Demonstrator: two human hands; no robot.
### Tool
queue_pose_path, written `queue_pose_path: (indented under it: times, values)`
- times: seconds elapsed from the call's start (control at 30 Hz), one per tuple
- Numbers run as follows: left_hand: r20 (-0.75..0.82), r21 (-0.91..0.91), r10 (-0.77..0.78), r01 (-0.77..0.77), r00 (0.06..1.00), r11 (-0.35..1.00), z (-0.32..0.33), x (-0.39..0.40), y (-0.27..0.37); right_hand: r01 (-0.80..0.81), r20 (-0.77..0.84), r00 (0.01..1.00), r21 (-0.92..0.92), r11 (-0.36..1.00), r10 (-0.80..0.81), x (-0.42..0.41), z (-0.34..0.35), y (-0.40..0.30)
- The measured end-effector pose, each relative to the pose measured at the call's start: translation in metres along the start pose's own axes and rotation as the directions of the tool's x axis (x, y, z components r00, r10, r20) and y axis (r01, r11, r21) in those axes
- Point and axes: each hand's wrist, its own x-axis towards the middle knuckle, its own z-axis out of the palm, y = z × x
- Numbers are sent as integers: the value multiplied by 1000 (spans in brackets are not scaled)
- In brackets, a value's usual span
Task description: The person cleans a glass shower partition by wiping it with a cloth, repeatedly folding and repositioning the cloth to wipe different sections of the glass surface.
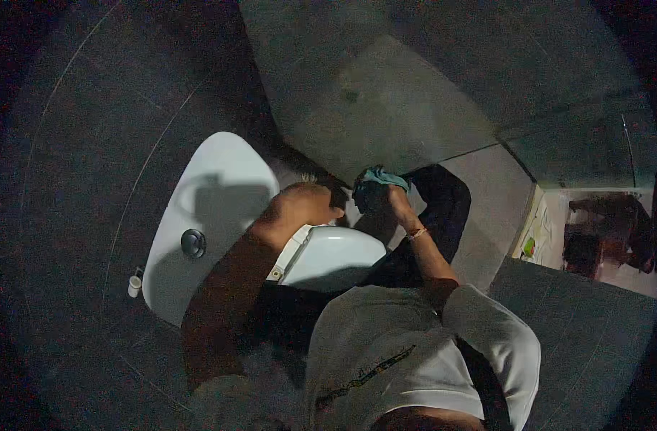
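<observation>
My left hand (301,207), blurred and with fingers curled, is beside the hinge end of a white toilet lid (339,253). Pale bristles (308,177) show just past its knuckles; whether the hand grips them is not clear. On the far side of the lid, my right hand (398,199) holds a bunched teal cloth (382,176), partly in dark shadow. The lid lies down over the bowl, which is mostly hidden by the lid and my legs. To the left stands the white toilet cistern (226,156), topped by a round dark flush button (193,243).
A small white fitting (134,285) is on the dark tiled wall (81,215) beside the cistern. Grey floor or wall surfaces (393,97) lie ahead. At the right, a lit opening (608,231) shows dark shapes too unclear to name. The light is dim.
</observation>
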Motion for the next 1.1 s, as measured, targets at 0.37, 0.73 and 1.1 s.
queue_pose_path:
  times: [0.37,0.73,1.1]
  values:
    - [50,-160,8,0,999,987,-13,-8,8,-159,383,922,234,959,59,63,95,-99]
    - [-246,-242,5,-66,969,968,33,16,10,-58,572,818,184,981,-59,211,236,-146]
    - [-85,-228,13,-32,996,973,-1,1,10,-10,469,851,463,886,-235,190,197,-125]
